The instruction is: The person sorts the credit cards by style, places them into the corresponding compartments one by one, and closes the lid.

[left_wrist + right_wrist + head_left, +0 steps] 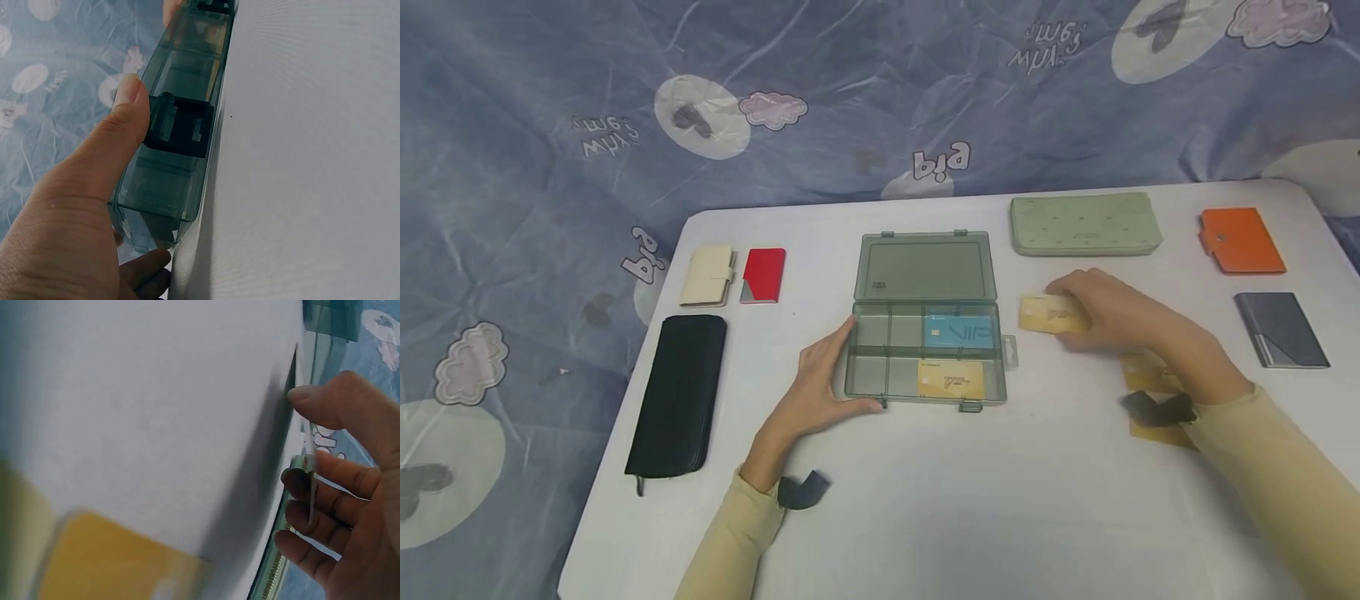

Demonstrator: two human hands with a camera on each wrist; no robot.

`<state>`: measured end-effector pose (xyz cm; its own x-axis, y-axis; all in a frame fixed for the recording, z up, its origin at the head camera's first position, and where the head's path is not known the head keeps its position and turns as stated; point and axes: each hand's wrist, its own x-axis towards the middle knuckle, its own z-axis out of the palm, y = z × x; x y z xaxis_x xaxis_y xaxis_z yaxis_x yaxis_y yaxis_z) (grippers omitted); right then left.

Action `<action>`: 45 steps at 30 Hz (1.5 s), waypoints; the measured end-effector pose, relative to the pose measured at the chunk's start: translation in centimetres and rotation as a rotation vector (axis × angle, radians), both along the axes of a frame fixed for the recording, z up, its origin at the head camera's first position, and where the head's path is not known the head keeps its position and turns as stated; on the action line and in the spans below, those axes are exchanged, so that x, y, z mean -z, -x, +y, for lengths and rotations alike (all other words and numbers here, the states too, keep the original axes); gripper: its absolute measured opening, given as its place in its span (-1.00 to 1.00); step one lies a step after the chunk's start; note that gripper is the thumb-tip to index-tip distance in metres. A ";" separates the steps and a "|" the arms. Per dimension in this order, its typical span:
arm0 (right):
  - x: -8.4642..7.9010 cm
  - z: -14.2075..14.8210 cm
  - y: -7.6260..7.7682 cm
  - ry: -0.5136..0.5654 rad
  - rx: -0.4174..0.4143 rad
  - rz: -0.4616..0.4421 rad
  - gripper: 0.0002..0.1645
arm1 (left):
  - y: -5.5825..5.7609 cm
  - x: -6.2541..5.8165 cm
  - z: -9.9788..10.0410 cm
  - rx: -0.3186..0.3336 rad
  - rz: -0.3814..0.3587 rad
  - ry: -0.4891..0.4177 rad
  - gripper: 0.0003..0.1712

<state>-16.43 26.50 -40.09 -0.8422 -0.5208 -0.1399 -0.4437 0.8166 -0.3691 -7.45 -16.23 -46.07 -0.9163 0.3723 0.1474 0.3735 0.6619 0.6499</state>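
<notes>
A translucent green compartment box [867,375] lies with its lid [925,267] folded back. In it are a blue VIP card [958,331], in a rear compartment, and a gold card [951,380] in a front one. My left hand [820,385] holds the box's near left corner, the thumb beside a latch [180,127] in the left wrist view. To the right of the box, my right hand [1108,310] pinches another gold card [1047,313] by its right end. The right wrist view shows that card [313,500] edge-on between thumb and fingers.
More gold cards [1150,372] lie under the right forearm, partly hidden. A green wallet [1086,225], an orange card holder [1242,240] and a dark card case [1282,330] sit at right. A black zip wallet [677,396], cream holder [706,275] and red card case [764,273] are at left.
</notes>
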 end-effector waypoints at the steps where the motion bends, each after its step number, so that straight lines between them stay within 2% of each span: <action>1: -0.2 0.0 -0.2 0.011 0.010 0.010 -0.27 | 0.0 0.0 0.0 -0.001 -0.001 -0.001 0.35; 4: -1.3 -0.3 -0.8 0.073 0.012 0.071 -0.29 | 0.0 0.1 0.1 0.001 0.000 -0.005 0.35; 7: -2.9 -1.6 -1.8 0.151 -0.015 0.096 -0.31 | 0.0 0.0 0.1 -0.002 -0.005 -0.003 0.35; 11: -3.7 -4.5 -3.2 0.235 -0.159 0.149 -0.34 | 0.0 -0.2 0.1 -0.004 -0.016 0.005 0.35; 14: -3.0 -6.9 -4.0 0.270 -0.287 0.180 -0.34 | -0.1 -0.1 0.1 -0.003 -0.020 0.005 0.35; 17: -2.2 -8.9 -4.7 0.287 -0.354 0.159 -0.35 | -0.1 0.0 0.1 -0.001 -0.018 0.003 0.35; 21: -1.3 -10.4 -5.3 0.286 -0.376 0.135 -0.36 | 0.0 0.2 0.1 0.001 -0.017 0.002 0.36; 25: -0.7 -10.6 -5.5 0.271 -0.375 0.123 -0.36 | 0.0 0.2 0.2 0.002 -0.025 0.008 0.36; 31: -0.1 -9.6 -5.9 0.270 -0.382 0.204 -0.33 | -0.1 -0.2 0.2 -0.002 -0.030 0.009 0.36; 33: 0.1 -8.9 -6.1 0.282 -0.375 0.232 -0.31 | -0.2 -0.3 0.2 -0.010 -0.032 0.011 0.36; 36: 0.1 -7.0 -6.8 0.283 -0.322 0.234 -0.31 | -0.3 -0.4 0.2 -0.013 -0.032 0.016 0.36; 41: -0.1 -2.0 -8.4 0.188 -0.103 0.143 -0.35 | -0.3 -0.3 0.1 -0.009 -0.027 0.018 0.35; 45: 0.2 2.5 -8.8 0.120 0.032 0.115 -0.38 | -0.3 -0.2 0.1 -0.006 -0.031 0.010 0.34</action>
